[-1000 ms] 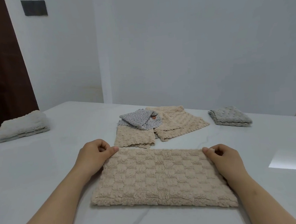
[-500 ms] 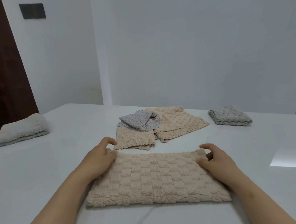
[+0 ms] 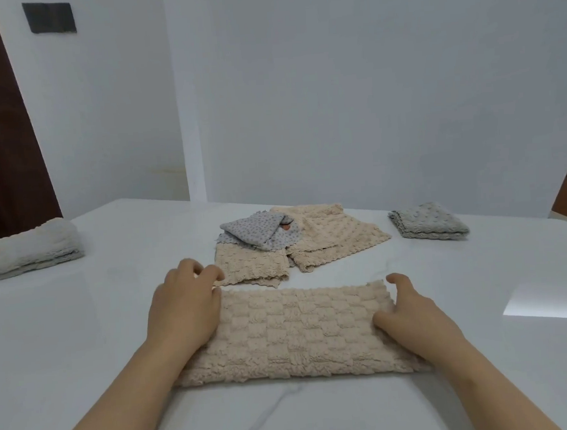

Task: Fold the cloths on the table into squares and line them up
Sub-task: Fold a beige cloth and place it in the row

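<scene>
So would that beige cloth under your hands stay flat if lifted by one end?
Probably flop: the beige cloth lies folded with rippled edges, so it looks soft. Its thick knobbly weave suggests it would drag rather than glide on the smooth table.

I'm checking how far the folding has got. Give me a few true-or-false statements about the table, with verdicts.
Both the left hand and the right hand rest on the front beige cloth. True.
That cloth is already a square. False: it is a wide rectangle.
A spotted grey cloth lies on top of the middle pile. True.
The folded grey cloth sits far left. False: it is far right; a pale folded cloth is left.
</scene>
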A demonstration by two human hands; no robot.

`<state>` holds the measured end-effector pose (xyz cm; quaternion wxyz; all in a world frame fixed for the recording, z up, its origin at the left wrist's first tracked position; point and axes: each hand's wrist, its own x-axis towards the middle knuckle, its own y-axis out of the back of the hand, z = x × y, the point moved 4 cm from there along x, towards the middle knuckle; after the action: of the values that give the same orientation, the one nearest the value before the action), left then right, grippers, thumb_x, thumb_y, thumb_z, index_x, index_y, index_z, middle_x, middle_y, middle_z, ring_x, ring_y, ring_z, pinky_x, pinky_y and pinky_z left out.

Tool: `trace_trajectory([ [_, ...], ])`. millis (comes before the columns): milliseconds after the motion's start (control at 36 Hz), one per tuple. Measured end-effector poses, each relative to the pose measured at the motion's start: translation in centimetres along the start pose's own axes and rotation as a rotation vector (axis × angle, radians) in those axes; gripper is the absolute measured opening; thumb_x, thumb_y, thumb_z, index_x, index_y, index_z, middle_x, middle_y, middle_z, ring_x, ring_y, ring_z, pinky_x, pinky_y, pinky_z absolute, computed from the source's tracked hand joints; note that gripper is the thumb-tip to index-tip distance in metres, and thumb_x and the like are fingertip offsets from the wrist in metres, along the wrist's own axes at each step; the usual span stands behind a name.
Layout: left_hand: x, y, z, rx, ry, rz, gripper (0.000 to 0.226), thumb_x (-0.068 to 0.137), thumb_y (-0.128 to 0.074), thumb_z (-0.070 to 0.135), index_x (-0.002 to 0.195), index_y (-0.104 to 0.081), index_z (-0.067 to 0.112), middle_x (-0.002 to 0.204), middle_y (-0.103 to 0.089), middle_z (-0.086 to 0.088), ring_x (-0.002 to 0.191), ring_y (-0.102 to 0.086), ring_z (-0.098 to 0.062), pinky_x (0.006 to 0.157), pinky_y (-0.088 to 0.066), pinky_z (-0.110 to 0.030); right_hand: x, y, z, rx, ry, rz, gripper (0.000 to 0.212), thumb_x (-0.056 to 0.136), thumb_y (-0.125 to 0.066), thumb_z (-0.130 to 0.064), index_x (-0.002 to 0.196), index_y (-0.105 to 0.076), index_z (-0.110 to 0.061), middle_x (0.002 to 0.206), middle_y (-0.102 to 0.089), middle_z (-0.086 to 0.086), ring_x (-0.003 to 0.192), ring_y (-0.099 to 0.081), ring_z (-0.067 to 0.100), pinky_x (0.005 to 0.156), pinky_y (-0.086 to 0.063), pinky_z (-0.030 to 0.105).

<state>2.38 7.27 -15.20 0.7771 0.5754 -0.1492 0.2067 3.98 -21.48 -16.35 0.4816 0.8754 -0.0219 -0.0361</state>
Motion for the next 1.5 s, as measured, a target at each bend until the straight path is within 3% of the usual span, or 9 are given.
trace_trajectory([
  [167, -2.4, -1.5, 4.5, -0.105, -0.197, -0.397, 0.084, 0.065, -0.003, 0.068, 0.137, -0.035, 0.039, 0.151, -0.023, 0.01, 0.138, -0.023, -0.012, 0.113, -0.019, -0.033, -0.7, -0.5, 0.1, 0.088, 0.096, 0.203, 0.046, 0.091, -0.043, -0.016, 0.134, -0.029, -0.025, 0.08, -0.05, -0.013, 0.083, -0.054, 0.018, 0.065, -0.038, 0.031],
  [278, -3.8, -3.5, 5.1, 0.087, -0.208, -0.607, 0.085, 0.062, 0.004, 0.074, 0.143, -0.005, 0.049, 0.157, 0.001, 0.012, 0.145, 0.005, -0.016, 0.116, 0.002, -0.041, -1.6, 0.0, 1.0, 0.045, 0.034, 0.279, 0.046, 0.094, -0.041, -0.026, 0.137, -0.025, -0.027, 0.097, -0.057, -0.006, 0.094, -0.056, 0.021, 0.069, -0.04, 0.031],
  [389, -4.0, -3.5, 5.4, 0.164, -0.186, -0.612, 0.071, 0.076, -0.003, 0.073, 0.143, -0.005, 0.048, 0.157, 0.001, 0.011, 0.145, 0.006, -0.018, 0.116, 0.005, -0.044, -2.3, 0.4, 1.6, 0.032, -0.107, 0.208, 0.048, 0.09, -0.043, -0.045, 0.132, -0.035, -0.023, 0.109, -0.06, 0.0, 0.095, -0.053, 0.021, 0.071, -0.034, 0.029],
  [500, -4.2, -3.2, 5.8, 0.173, -0.16, -0.604, 0.056, 0.092, -0.017, 0.061, 0.144, -0.006, 0.046, 0.157, 0.0, 0.009, 0.145, 0.006, -0.019, 0.117, 0.005, -0.045, -2.9, 0.3, 1.5, 0.073, -0.129, 0.137, 0.028, 0.082, -0.05, -0.043, 0.093, -0.055, -0.018, 0.083, -0.059, -0.007, 0.08, -0.055, 0.015, 0.058, -0.034, 0.026],
  [639, -5.0, -3.4, 6.8, 0.185, -0.109, -0.593, 0.057, 0.092, -0.017, 0.06, 0.145, -0.005, 0.043, 0.158, 0.0, 0.005, 0.145, 0.006, -0.024, 0.116, 0.005, -0.049, -2.9, 0.4, 1.9, 0.209, -0.112, 0.198, 0.027, 0.08, -0.056, -0.03, 0.064, -0.043, -0.013, 0.062, -0.051, -0.002, 0.062, -0.048, 0.018, 0.055, -0.032, 0.029],
  [833, -5.1, -3.0, 7.3, 0.14, -0.099, -0.548, 0.056, 0.091, -0.021, 0.061, 0.144, -0.012, 0.044, 0.157, -0.006, 0.006, 0.145, -0.001, -0.023, 0.116, -0.001, -0.047, -2.8, 0.6, 2.1, 0.285, -0.077, 0.286, 0.019, 0.085, -0.058, -0.034, 0.089, -0.062, -0.016, 0.095, -0.063, 0.002, 0.093, -0.057, 0.024, 0.074, -0.044, 0.034],
  [1167, -3.9, -2.5, 5.6, 0.154, -0.159, -0.453, 0.052, 0.092, -0.019, 0.059, 0.14, -0.024, 0.042, 0.15, -0.022, 0.013, 0.136, -0.018, -0.016, 0.108, -0.013, -0.039, -2.6, 1.6, -1.0, 0.544, 0.027, 0.343, 0.013, 0.083, -0.06, -0.016, 0.078, -0.064, -0.005, 0.078, -0.066, 0.006, 0.079, -0.06, 0.026, 0.064, -0.043, 0.03],
  [1306, -2.4, -0.7, 4.9, -0.182, 0.027, -0.241, 0.035, 0.095, -0.035, 0.042, 0.126, -0.049, 0.033, 0.133, -0.048, 0.009, 0.122, -0.038, -0.016, 0.099, -0.031, -0.034, -3.0, 1.5, -4.8, 0.603, 0.117, 0.333, 0.008, 0.081, -0.062, -0.018, 0.076, -0.065, -0.012, 0.076, -0.066, 0.002, 0.077, -0.06, 0.02, 0.073, -0.048, 0.035],
  [1500, -1.9, 0.3, 1.7, -1.272, 0.625, -0.289, 0.031, 0.097, -0.041, 0.036, 0.112, -0.05, 0.011, 0.085, -0.062, -0.012, 0.058, -0.056, -0.018, 0.037, -0.043, -0.02, -4.7, -0.8, -10.3, 0.589, 0.333, 0.227, 0.01, 0.081, -0.064, -0.024, 0.075, -0.066, -0.016, 0.071, -0.065, -0.003, 0.069, -0.056, 0.008, 0.062, -0.043, 0.023],
])
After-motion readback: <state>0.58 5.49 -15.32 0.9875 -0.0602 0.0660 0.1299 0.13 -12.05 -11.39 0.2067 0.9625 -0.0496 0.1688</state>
